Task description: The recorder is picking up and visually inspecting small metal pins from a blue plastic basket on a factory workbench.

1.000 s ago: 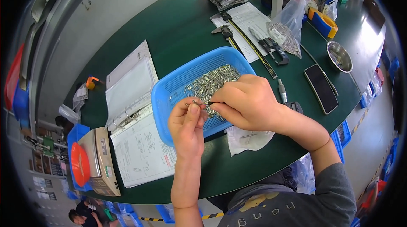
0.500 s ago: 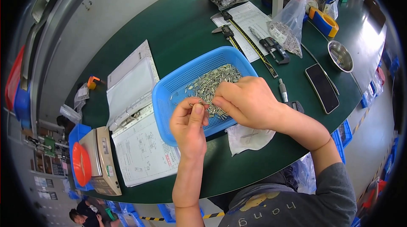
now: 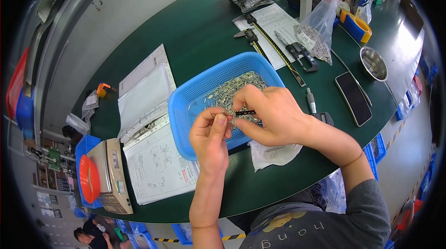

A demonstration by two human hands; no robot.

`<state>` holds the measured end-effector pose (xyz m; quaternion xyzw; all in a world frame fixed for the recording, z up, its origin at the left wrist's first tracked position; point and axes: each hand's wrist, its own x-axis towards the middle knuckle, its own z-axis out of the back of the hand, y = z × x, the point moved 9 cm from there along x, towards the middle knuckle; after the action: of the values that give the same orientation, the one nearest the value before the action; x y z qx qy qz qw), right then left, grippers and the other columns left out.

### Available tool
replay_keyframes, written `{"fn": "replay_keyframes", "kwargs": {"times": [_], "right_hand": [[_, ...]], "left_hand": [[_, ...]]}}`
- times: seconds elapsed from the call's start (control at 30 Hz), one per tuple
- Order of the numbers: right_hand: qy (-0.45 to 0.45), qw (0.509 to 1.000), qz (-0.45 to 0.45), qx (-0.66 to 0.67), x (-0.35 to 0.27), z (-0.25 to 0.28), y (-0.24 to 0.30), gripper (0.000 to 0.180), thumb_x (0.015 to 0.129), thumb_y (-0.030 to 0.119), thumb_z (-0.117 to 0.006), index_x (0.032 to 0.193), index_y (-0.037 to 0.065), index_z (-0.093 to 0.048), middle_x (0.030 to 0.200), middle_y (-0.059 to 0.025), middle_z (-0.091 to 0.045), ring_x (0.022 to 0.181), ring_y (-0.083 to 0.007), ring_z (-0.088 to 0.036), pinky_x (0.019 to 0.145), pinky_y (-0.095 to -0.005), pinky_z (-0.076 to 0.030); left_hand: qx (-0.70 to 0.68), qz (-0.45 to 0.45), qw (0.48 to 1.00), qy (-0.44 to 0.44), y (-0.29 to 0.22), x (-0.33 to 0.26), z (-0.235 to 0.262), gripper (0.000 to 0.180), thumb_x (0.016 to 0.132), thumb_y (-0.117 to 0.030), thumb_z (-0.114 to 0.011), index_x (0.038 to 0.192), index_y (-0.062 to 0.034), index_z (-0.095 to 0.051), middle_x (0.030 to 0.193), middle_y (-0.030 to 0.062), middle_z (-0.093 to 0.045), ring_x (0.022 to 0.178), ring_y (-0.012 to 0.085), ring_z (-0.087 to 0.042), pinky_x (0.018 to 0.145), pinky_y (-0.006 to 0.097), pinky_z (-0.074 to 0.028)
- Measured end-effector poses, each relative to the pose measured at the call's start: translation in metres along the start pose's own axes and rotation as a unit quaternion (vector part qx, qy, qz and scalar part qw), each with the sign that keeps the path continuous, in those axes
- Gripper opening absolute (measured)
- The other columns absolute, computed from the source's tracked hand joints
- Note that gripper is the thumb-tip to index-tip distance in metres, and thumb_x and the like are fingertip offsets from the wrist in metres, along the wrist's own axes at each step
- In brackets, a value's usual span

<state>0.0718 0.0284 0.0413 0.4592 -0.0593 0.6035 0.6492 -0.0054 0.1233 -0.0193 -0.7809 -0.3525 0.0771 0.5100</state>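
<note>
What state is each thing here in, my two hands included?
Left hand: pinching a small metal part
Right hand: loosely open around a black stick
Basket: partly filled with loose metal pins
Binder: open
Phone: face up, screen dark
Steel bowl: upright
Bag: holding metal pieces
Scale: cannot tell if on

Bare green tabletop (image 3: 195, 30) stretches beyond the blue basket (image 3: 190, 88), while a binder (image 3: 144, 88) bars the left and 2 calipers (image 3: 278, 53) and a micrometer (image 3: 302, 54) crowd the far right.
</note>
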Motion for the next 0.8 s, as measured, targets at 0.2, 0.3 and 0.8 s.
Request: {"fn": "replay_keyframes", "kwargs": {"times": [0.2, 0.3, 0.8], "right_hand": [[0.006, 0.999, 0.030, -0.041, 0.000, -0.002, -0.002, 0.014, 0.075, 0.016, -0.063, 0.080, 0.009, -0.052, 0.051, -0.0038, -0.049, 0.047, -0.0230, -0.053, 0.046, -0.0331, -0.039], [0.001, 1.000, 0.024, -0.014, 0.003, 0.002, 0.001, 0.015, 0.073, 0.015, -0.065, 0.080, 0.009, -0.052, 0.052, -0.0029, -0.050, 0.047, -0.0221, -0.052, 0.046, -0.0326, -0.038], [-0.100, 0.991, 0.086, -0.037, 0.003, 0.014, 0.005, 0.019, 0.066, 0.006, -0.069, 0.078, 0.009, -0.056, 0.062, 0.0011, -0.056, 0.047, -0.0139, -0.050, 0.046, -0.0270, -0.036]], "left_hand": [[0.007, -0.003, 1.000, -0.002, 0.000, 0.001, -0.001, 0.013, 0.085, -0.010, -0.057, 0.093, 0.0004, -0.055, 0.081, 0.0066, -0.059, 0.061, 0.0090, -0.047, 0.055, 0.020, -0.039], [0.017, -0.009, 1.000, -0.005, -0.004, 0.001, 0.000, 0.014, 0.086, -0.010, -0.057, 0.094, 0.0006, -0.056, 0.081, 0.0069, -0.059, 0.061, 0.0090, -0.047, 0.055, 0.020, -0.039], [0.085, -0.002, 0.995, -0.043, -0.009, 0.005, 0.011, 0.017, 0.083, -0.008, -0.060, 0.097, 0.0015, -0.061, 0.084, 0.0073, -0.060, 0.062, 0.0086, -0.049, 0.055, 0.019, -0.040]]}}
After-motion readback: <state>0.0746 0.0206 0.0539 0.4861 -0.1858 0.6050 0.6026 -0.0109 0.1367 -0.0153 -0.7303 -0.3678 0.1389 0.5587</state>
